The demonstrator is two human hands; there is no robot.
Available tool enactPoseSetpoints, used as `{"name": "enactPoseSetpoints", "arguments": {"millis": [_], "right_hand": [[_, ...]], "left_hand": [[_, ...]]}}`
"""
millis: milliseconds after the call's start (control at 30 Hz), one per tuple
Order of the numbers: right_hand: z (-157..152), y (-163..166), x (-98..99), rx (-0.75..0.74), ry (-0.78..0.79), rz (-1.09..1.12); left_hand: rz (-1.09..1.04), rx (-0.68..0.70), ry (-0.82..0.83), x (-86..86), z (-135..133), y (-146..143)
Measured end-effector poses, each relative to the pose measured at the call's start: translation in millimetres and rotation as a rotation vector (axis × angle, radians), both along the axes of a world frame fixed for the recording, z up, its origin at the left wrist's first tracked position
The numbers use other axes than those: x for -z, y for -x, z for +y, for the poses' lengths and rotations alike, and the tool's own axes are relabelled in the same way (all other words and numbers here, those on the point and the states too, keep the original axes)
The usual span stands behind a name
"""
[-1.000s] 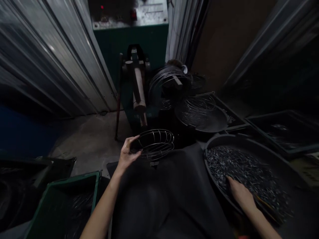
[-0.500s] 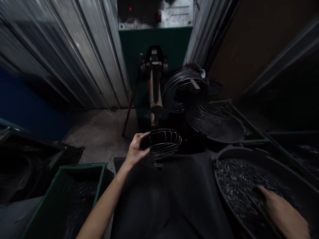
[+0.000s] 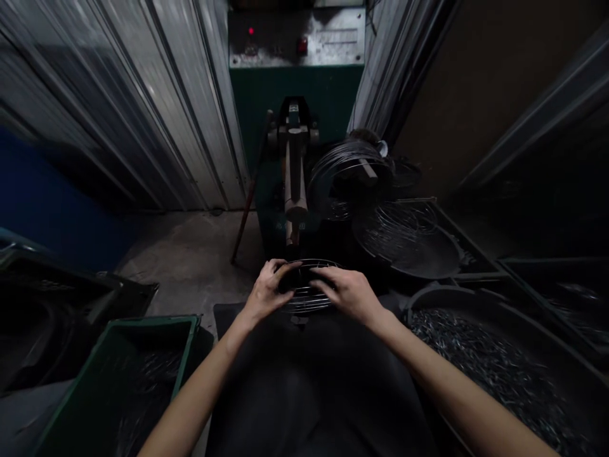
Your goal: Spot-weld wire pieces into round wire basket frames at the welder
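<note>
A round wire cage (image 3: 307,303) of thin shiny rings and short cross wires is in front of me, below the machine's metal arm. My left hand (image 3: 271,289) grips its left side, thumb below and fingers along the top ring. My right hand (image 3: 345,291) is at the cage's right side, thumb and fingers bent toward the rings. Whatever lies between those fingertips is too small and dark to make out. The machine's blunt metal arm (image 3: 295,184) points toward me just beyond the cage.
To the right stands a black tub (image 3: 428,293) of small metal pieces. Behind it are a basin (image 3: 404,260) with wire rings and a wire coil (image 3: 349,152). A green crate (image 3: 109,324) sits at left. The control panel (image 3: 333,47) shows a red light.
My right hand has left the tub of metal pieces and come to the right side of the wire cage. My left hand keeps its hold, slightly lower in view.
</note>
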State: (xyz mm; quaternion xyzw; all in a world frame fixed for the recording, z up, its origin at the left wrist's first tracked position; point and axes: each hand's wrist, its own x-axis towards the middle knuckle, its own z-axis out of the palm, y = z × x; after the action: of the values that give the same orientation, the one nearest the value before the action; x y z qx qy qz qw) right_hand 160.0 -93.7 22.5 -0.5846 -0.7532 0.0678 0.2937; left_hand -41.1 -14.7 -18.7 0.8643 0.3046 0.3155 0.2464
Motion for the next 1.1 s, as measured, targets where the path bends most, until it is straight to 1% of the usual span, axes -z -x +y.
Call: {"name": "enactPoseSetpoints", "arguments": {"millis": [67, 100, 133, 200, 333, 500, 667, 767, 933, 1100], "right_hand": [[6, 3, 6.6, -0.006, -0.121, -0.303], [7, 5, 10.1, -0.015, -0.177, -0.414], [8, 6, 13.5, -0.026, -0.233, -0.489], [7, 6, 19.9, -0.038, -0.341, -0.566], [10, 5, 28.0, -0.061, -0.476, -0.603], [19, 1, 27.8, -0.093, -0.588, -0.649], [31, -2, 29.0, -0.140, -0.613, -0.659], [38, -2, 32.3, -0.143, -0.671, -0.671], [46, -2, 34.6, -0.121, -0.734, -0.693], [54, -2, 40.0, -0.104, -0.706, -0.680]], "left_hand": [[-0.009, -0.005, -0.006, -1.3, -1, 2], [-0.021, -0.014, -0.004, -1.3, -2, 3], [-0.035, -0.023, 0.002, -0.9, -3, 5], [-0.063, -0.040, 0.019, 0.6, -4, 7], [-0.102, -0.062, 0.053, 3.2, -5, 9], [-0.168, -0.064, 0.052, 8.8, 3, 9], [-0.193, -0.050, 0.034, 20.4, 21, 8], [-0.207, -0.043, 0.024, 25.3, 29, 7], [-0.224, -0.069, 0.021, 27.3, 33, 4], [-0.213, -0.087, 0.009, 30.2, 39, 4]]}}
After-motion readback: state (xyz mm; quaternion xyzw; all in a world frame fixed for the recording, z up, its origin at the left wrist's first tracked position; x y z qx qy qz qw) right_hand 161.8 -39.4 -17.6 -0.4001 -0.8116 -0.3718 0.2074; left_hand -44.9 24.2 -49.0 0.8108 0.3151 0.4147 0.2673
